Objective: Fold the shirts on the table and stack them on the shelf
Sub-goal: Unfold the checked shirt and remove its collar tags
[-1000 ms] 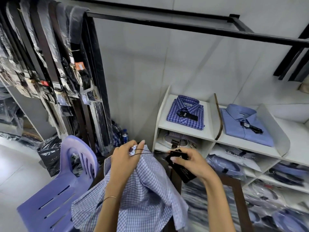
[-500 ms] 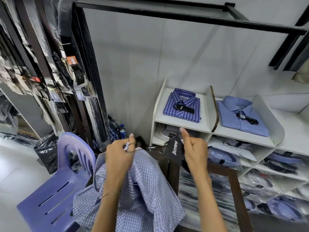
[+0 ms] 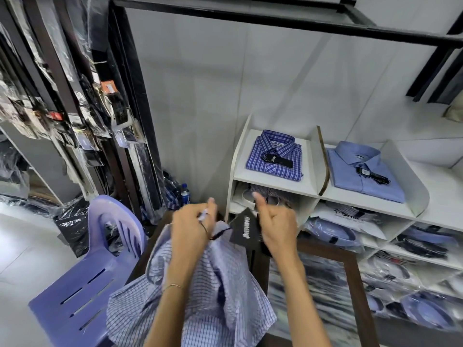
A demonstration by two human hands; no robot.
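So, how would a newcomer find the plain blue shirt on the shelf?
Look at the white shelf unit against the wall. On its top level, right of the upright divider, lies the plain blue shirt, folded. Its neighbour to the left, the checked shirt, is darker and plaid.

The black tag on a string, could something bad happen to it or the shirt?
Maybe. The right hand holds the black tag while the left hand pinches the checked shirt; a hard pull might snap the string. The bunched shirt could also wrinkle or slip down toward the purple chair.
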